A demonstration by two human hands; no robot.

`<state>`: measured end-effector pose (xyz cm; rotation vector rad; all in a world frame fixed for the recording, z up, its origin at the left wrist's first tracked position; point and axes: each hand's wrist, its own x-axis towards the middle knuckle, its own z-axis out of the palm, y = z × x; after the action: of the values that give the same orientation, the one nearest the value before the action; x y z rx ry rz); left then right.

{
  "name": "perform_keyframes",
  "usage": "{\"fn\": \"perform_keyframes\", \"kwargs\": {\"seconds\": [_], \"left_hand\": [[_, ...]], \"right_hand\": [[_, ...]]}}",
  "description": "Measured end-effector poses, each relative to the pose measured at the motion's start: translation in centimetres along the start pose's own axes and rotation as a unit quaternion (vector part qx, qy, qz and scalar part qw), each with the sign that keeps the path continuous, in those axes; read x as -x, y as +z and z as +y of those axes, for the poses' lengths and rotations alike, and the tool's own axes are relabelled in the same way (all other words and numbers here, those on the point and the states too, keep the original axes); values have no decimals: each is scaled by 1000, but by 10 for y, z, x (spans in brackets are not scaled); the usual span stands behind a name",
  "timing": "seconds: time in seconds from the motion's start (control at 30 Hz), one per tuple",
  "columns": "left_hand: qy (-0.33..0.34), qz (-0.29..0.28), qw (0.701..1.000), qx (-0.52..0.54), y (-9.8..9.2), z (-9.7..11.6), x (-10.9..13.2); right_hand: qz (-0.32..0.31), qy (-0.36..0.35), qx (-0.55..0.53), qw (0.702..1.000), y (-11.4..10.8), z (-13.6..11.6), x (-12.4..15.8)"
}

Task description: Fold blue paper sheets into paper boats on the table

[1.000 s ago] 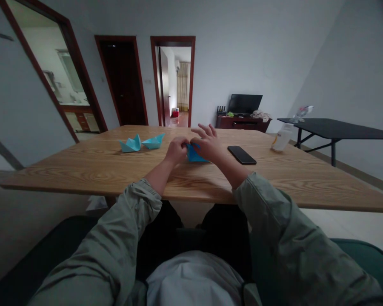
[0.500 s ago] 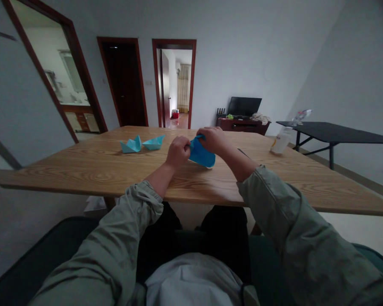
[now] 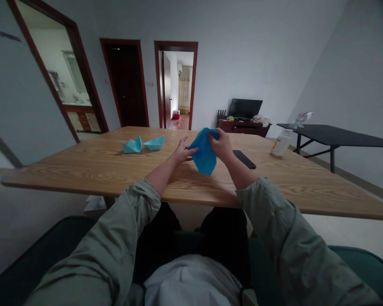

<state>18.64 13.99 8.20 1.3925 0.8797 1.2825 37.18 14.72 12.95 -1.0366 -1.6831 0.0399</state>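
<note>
A sheet of blue folded paper (image 3: 205, 152) hangs crumpled and partly unfolded above the wooden table (image 3: 83, 172). My right hand (image 3: 221, 144) is shut on its top edge and lifts it clear of the tabletop. My left hand (image 3: 181, 153) is open, with its fingers spread and its fingertips at or very near the paper's left side. To the left lie two light blue origami paper boats (image 3: 131, 145) (image 3: 153, 143), both apart from my hands.
A black smartphone (image 3: 244, 159) lies just right of my right hand, and a white bottle (image 3: 281, 144) stands near the far right of the table. Beyond are a black folding table (image 3: 325, 137) and a low cabinet (image 3: 239, 128) with a monitor.
My left hand has let go of the blue paper and opened. My right hand has raised the paper, which now hangs looser and more unfolded above the table.
</note>
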Motion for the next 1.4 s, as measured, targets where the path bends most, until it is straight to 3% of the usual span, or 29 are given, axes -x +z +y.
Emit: {"fn": "perform_keyframes", "kwargs": {"seconds": [0.17, 0.3, 0.43, 0.5, 0.63, 0.77, 0.87, 0.97, 1.17, 1.23, 1.4], "left_hand": [[-50, -19, 995, 79, -1, 0, -2], [-94, -22, 990, 102, -4, -6, -6], [-126, -105, 982, 91, 3, -6, -1], [-121, -113, 982, 92, 7, -4, 1], [-57, -12, 996, 64, 5, -3, -3], [37, 74, 991, -109, -8, -6, -11], [96, 89, 962, -238, -15, -10, -13], [130, 104, 941, -294, -18, -11, -11], [170, 140, 914, -341, -20, -2, -5], [172, 135, 910, -354, -21, -1, -4], [176, 113, 891, -403, -17, -2, -5]], "right_hand": [[72, 59, -90, 992, 6, 21, 12], [132, 55, -122, 982, 9, 32, 14], [167, 104, -119, 973, 13, 35, 15], [169, 134, -145, 966, 17, 35, 16], [103, 168, -206, 958, 25, 39, 18], [0, 150, -195, 969, 25, 51, 22], [-57, 109, -143, 982, 17, 52, 28], [-98, 90, -135, 982, 7, 44, 31], [-197, 170, -295, 920, -3, 34, 30], [-209, 193, -304, 909, -3, 36, 29], [-194, 205, -281, 917, -2, 32, 33]]}}
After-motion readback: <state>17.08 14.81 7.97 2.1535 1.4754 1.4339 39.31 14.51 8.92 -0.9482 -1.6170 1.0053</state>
